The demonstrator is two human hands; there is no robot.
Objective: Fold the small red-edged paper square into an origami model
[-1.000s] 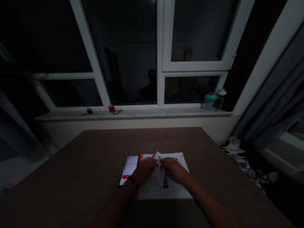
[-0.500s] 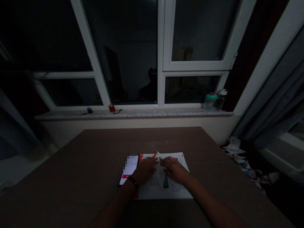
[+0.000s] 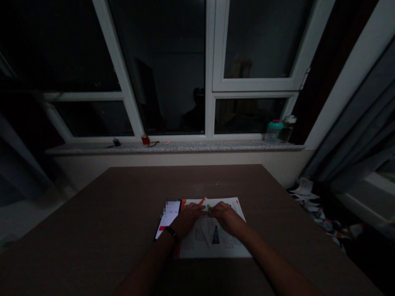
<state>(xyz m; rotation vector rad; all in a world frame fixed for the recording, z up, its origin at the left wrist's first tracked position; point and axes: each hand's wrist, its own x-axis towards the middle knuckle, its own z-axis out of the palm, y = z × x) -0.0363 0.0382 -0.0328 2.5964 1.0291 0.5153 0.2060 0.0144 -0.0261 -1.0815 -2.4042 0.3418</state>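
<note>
On the dark table lies a printed booklet (image 3: 222, 251) with an orange left edge. A sheet of paper (image 3: 207, 228) on it is folded to a narrow downward point, with an orange strip near its top. My left hand (image 3: 189, 218), a dark band on its wrist, has its fingers closed on the left side of the fold. From the right, my right hand (image 3: 227, 217) pinches the upper part of the same paper, near a small green patch. The fingertips almost meet, and the paper under them is partly hidden. Beside my left hand is a phone (image 3: 169, 216) with a lit screen.
The brown table (image 3: 101, 222) reaches to the wall under the window. On the stone sill (image 3: 191, 146) stand a small red object (image 3: 145, 139) and a green-lidded bottle (image 3: 274, 130) beside a clear one. Papers (image 3: 308, 197) lie beyond the table's right edge.
My right hand's fingers have drawn closer together and curled more over the fold. My left hand has shifted only slightly. Booklet and phone stay in place.
</note>
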